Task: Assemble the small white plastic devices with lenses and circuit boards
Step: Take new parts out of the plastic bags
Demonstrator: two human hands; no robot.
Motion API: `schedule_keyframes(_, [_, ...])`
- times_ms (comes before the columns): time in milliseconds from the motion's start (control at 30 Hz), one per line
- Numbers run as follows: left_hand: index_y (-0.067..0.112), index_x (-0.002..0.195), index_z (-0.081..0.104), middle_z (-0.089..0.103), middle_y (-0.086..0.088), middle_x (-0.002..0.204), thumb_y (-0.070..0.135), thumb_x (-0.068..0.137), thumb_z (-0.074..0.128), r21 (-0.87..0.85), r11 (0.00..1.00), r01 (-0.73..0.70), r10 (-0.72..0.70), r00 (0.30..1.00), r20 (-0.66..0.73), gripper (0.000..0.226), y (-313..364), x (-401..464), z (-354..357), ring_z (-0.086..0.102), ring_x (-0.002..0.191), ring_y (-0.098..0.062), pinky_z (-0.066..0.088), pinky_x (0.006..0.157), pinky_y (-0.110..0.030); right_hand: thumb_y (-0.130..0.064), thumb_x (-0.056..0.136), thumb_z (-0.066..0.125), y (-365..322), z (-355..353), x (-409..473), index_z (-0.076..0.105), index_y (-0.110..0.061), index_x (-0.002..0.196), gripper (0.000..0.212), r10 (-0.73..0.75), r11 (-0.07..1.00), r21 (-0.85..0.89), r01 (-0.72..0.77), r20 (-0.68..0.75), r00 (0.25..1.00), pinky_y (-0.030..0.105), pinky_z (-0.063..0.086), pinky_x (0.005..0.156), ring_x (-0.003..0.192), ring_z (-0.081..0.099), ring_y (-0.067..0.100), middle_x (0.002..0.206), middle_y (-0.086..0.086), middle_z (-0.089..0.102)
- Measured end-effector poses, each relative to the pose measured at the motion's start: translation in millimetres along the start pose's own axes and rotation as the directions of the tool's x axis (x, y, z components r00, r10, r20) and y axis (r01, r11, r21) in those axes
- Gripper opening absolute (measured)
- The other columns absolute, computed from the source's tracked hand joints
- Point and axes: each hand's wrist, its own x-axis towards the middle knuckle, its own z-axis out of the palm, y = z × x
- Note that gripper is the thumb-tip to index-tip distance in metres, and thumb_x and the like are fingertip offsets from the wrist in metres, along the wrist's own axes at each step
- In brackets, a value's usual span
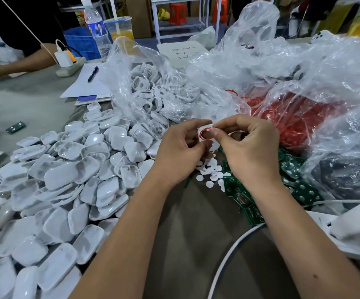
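Note:
My left hand (pixel 178 148) grips a small white plastic shell (pixel 207 129) with an oval opening, held above the table's middle. A red ring (pixel 203 134) sits at that opening. My right hand (pixel 248 145) pinches the shell's upper right edge, its thumb at the ring. Small white round discs (pixel 210 176) lie scattered on the table just under my hands. Green circuit boards (pixel 237 190) are heaped to the right of the discs. A large pile of white shell covers (pixel 77 173) spreads across the left.
A clear bag of white frames (pixel 151 89) stands behind the pile. A clear bag of red rings (pixel 291 117) lies at the right. Papers with a pen (pixel 92 74), a bottle (pixel 96 26) and a power strip (pixel 69 65) sit far left. Another person's arm (pixel 17 63) rests there. A white cable (pixel 230 253) curves by my right forearm.

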Motion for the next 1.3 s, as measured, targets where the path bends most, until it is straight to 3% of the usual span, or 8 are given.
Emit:
schedule_keyframes(200, [0.009, 0.122, 0.070, 0.079, -0.007, 0.090, -0.007, 0.090, 0.066, -0.006, 1.000, 0.003, -0.003, 1.000, -0.009, 0.035, -1.2, 0.3, 0.0, 0.076, 0.082, -0.032, 0.063, 0.077, -0.051, -0.015, 0.081, 0.087, -1.7, -1.3, 0.2, 0.081, -0.022, 0.079, 0.009, 0.010, 1.000, -0.005, -0.010, -0.025, 1.000, 0.015, 0.050, 0.062, 0.064, 0.069, 0.002, 0.069, -0.013, 0.074])
schedule_keyframes(400, [0.008, 0.121, 0.070, 0.079, -0.005, 0.091, -0.007, 0.092, 0.065, -0.045, 0.999, 0.028, -0.028, 1.000, -0.005, 0.033, -3.8, 1.4, -0.2, 0.074, 0.074, -0.018, 0.064, 0.075, -0.050, -0.016, 0.081, 0.087, -2.1, -2.7, 0.9, 0.081, -0.023, 0.078, 0.010, 0.033, 0.999, -0.007, -0.033, -0.037, 0.999, 0.018, 0.053, 0.063, 0.065, 0.070, 0.005, 0.069, -0.012, 0.074])
schedule_keyframes(533, [0.008, 0.121, 0.071, 0.079, -0.006, 0.095, -0.006, 0.090, 0.067, -0.054, 0.999, 0.010, -0.010, 1.000, -0.012, 0.034, -5.3, 1.6, 0.1, 0.075, 0.080, -0.017, 0.064, 0.074, -0.042, -0.015, 0.080, 0.087, -0.4, -1.6, 0.9, 0.080, -0.025, 0.076, 0.012, 0.033, 0.999, -0.028, -0.034, -0.033, 0.999, 0.017, 0.051, 0.061, 0.062, 0.068, 0.005, 0.067, -0.013, 0.073])
schedule_keyframes(667, [0.008, 0.122, 0.071, 0.079, -0.008, 0.095, -0.005, 0.092, 0.067, -0.065, 0.998, -0.003, 0.002, 1.000, -0.017, 0.034, -5.4, 0.4, -0.1, 0.075, 0.084, -0.021, 0.063, 0.081, -0.051, -0.015, 0.080, 0.087, 0.3, -1.4, 0.3, 0.081, -0.023, 0.077, 0.011, 0.020, 0.998, -0.052, -0.022, -0.031, 0.999, 0.011, 0.044, 0.058, 0.059, 0.065, 0.001, 0.066, -0.014, 0.072])
schedule_keyframes(833, [0.005, 0.122, 0.071, 0.076, -0.019, 0.099, -0.007, 0.098, 0.059, -0.145, 0.989, -0.017, 0.012, 0.999, -0.038, 0.030, -2.5, -1.1, 1.8, 0.071, 0.079, -0.015, 0.064, 0.077, -0.038, -0.013, 0.081, 0.086, -0.7, -1.4, -0.5, 0.081, -0.022, 0.078, 0.010, 0.000, 0.997, -0.072, -0.003, -0.039, 0.999, 0.008, 0.041, 0.058, 0.058, 0.063, -0.001, 0.066, -0.014, 0.072])
schedule_keyframes(967, [0.004, 0.123, 0.071, 0.077, -0.019, 0.099, -0.008, 0.095, 0.063, -0.163, 0.987, -0.015, 0.010, 0.999, -0.033, 0.031, -2.7, -1.2, 2.4, 0.072, 0.080, -0.018, 0.064, 0.079, -0.042, -0.013, 0.081, 0.086, -2.2, -1.1, -1.7, 0.081, -0.021, 0.077, 0.010, 0.011, 0.998, -0.061, -0.014, -0.044, 0.999, 0.011, 0.044, 0.059, 0.060, 0.065, 0.000, 0.066, -0.013, 0.072])
schedule_keyframes(1100, [0.004, 0.122, 0.071, 0.078, -0.016, 0.096, -0.008, 0.090, 0.070, -0.129, 0.991, -0.034, 0.031, 0.999, -0.030, 0.034, -2.8, -1.8, 2.8, 0.073, 0.081, -0.024, 0.063, 0.082, -0.053, -0.013, 0.080, 0.086, -2.4, -2.0, -1.1, 0.080, -0.022, 0.076, 0.012, 0.027, 0.998, -0.053, -0.029, -0.043, 0.999, 0.022, 0.051, 0.057, 0.058, 0.064, 0.010, 0.065, -0.011, 0.072])
schedule_keyframes(1300, [0.009, 0.122, 0.073, 0.079, -0.010, 0.096, -0.001, 0.090, 0.071, -0.070, 0.997, -0.041, 0.038, 0.998, -0.041, 0.034, -7.4, 0.4, 2.3, 0.077, 0.084, -0.029, 0.063, 0.080, -0.054, -0.007, 0.080, 0.085, -2.3, -1.4, -2.8, 0.080, -0.018, 0.076, 0.013, -0.040, 0.995, -0.091, 0.036, -0.035, 0.999, 0.013, 0.043, 0.054, 0.053, 0.054, 0.004, 0.060, -0.015, 0.066])
